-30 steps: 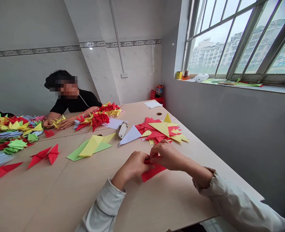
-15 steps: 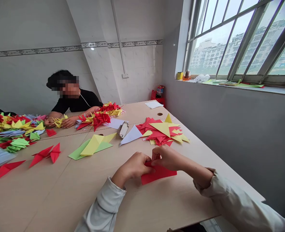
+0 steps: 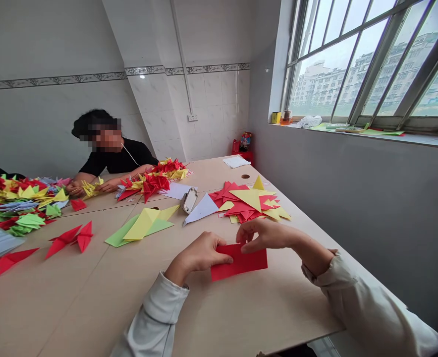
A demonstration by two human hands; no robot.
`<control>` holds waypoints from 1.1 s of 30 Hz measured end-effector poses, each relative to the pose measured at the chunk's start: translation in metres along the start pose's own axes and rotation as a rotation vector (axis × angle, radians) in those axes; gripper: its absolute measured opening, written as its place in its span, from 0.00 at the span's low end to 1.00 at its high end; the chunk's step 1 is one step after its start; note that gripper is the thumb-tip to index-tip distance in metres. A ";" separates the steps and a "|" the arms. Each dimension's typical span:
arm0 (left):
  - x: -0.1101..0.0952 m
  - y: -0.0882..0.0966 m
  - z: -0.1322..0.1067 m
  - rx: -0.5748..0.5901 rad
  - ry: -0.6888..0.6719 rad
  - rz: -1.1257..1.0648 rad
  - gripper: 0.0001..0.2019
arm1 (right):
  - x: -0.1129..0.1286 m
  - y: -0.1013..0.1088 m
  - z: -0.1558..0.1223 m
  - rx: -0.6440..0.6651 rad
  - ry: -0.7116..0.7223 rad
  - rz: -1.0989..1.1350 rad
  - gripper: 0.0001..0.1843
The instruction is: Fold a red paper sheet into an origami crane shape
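Note:
A folded red paper rectangle point(image 3: 239, 265) lies flat on the pale wooden table point(image 3: 92, 302), right in front of me. My left hand point(image 3: 200, 255) presses on its left end, fingers over the edge. My right hand point(image 3: 263, 236) grips its upper edge with curled fingertips. Pale sleeves cover both my forearms. The lower right part of the paper shows no hand on it.
A stack of red and yellow paper triangles point(image 3: 250, 204) lies ahead, beside a white triangle point(image 3: 202, 209) and a small metal object point(image 3: 190, 201). Yellow-green sheets point(image 3: 140, 228) lie left. A co-worker point(image 3: 111, 153) handles yellow paper across the table, near heaped paper cranes point(image 3: 18, 204).
The red paper now lies flatter and shows more of its surface. My hands have drawn apart, with the left moved back along the paper and the right lifted towards its upper edge.

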State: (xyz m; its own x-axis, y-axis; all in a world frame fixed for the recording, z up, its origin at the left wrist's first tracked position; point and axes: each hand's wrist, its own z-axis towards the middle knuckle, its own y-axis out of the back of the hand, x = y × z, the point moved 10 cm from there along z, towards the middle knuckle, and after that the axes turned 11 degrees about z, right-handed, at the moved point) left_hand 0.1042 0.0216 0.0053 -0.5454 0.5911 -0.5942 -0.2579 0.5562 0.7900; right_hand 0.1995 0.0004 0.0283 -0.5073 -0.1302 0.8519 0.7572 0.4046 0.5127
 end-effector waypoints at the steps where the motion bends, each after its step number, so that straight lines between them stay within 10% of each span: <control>1: -0.001 -0.001 0.000 0.005 0.006 0.003 0.14 | 0.000 -0.005 0.002 -0.005 -0.005 -0.034 0.11; 23: 0.006 -0.003 -0.001 0.045 0.022 -0.044 0.14 | 0.008 -0.006 0.002 -0.116 0.029 -0.076 0.11; 33: 0.009 0.011 0.006 -0.131 0.009 -0.220 0.14 | 0.002 0.000 0.004 -0.181 0.012 -0.131 0.10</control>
State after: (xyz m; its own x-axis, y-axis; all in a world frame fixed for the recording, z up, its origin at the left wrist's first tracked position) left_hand 0.1015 0.0361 0.0079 -0.4718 0.4590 -0.7528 -0.4720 0.5896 0.6554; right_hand 0.1966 0.0033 0.0296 -0.6021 -0.1824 0.7773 0.7472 0.2143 0.6291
